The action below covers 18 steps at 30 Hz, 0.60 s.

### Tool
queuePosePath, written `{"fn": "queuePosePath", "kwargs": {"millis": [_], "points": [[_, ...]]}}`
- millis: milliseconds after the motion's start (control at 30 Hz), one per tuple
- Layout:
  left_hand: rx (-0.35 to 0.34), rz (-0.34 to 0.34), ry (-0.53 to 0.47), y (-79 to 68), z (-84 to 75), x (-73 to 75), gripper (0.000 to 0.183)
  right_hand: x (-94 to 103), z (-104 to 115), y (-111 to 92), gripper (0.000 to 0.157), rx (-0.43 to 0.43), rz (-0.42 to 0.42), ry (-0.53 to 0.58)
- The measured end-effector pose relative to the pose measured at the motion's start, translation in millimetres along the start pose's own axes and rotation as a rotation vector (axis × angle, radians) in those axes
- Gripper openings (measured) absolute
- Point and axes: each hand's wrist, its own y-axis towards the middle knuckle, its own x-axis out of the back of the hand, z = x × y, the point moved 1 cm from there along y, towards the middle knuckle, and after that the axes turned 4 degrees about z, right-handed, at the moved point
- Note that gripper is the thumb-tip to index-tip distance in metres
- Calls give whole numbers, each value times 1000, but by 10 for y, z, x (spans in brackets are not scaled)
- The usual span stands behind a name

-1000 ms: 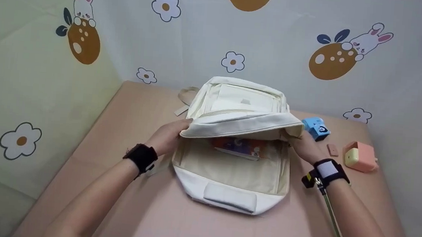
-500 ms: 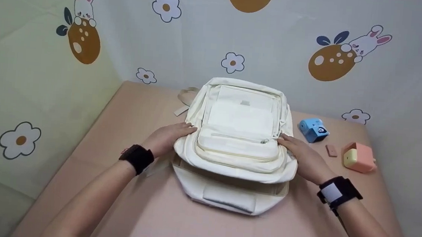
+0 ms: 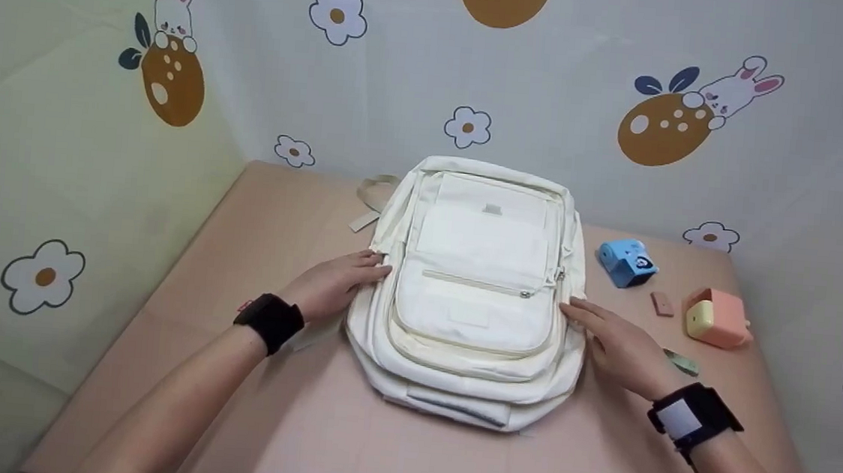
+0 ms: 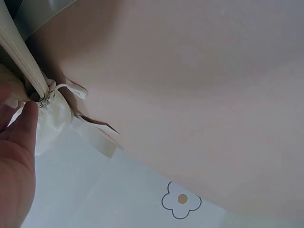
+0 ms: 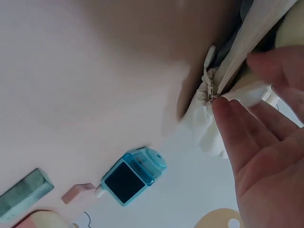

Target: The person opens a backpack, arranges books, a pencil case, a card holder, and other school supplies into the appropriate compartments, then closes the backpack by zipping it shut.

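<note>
A cream-white backpack (image 3: 476, 308) lies on its back, its front panel lowered over the main compartment. My left hand (image 3: 335, 282) touches the bag's left side, fingertips on the front panel's edge. In the left wrist view my left thumb (image 4: 26, 126) is right by the side zipper (image 4: 43, 100). On the opposite side my right hand (image 3: 623, 346) rests its fingers on the panel's edge. In the right wrist view those fingers are nearly straight beside the zipper pull (image 5: 211, 95), the thumb held apart. The inside of the bag is hidden.
To the right lie a blue crank pencil sharpener (image 3: 626, 264), a small pink eraser (image 3: 662, 304), a pink and yellow sharpener (image 3: 720, 318) and a green block (image 3: 682, 362). A beige strap (image 3: 374, 191) sticks out at the bag's upper left. Patterned cloth walls (image 3: 404, 77) stand behind.
The backpack's raised front panel has come down toward me, covering the opening and the orange and purple book inside. My hands have shifted from its corners to its sides; the right hand moved nearer.
</note>
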Motion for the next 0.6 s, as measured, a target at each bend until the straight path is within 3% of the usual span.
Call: {"fn": "queuePosePath", "kwargs": {"millis": [200, 400, 600], "points": [[49, 38, -59, -33, -13, -26, 48, -19, -7, -46, 49, -60, 56, 88], [62, 49, -52, -40, -6, -71, 62, -92, -8, -76, 94, -52, 116, 93], [74, 13, -59, -31, 11, -114, 73, -171, -8, -67, 100, -50, 110, 88]]}}
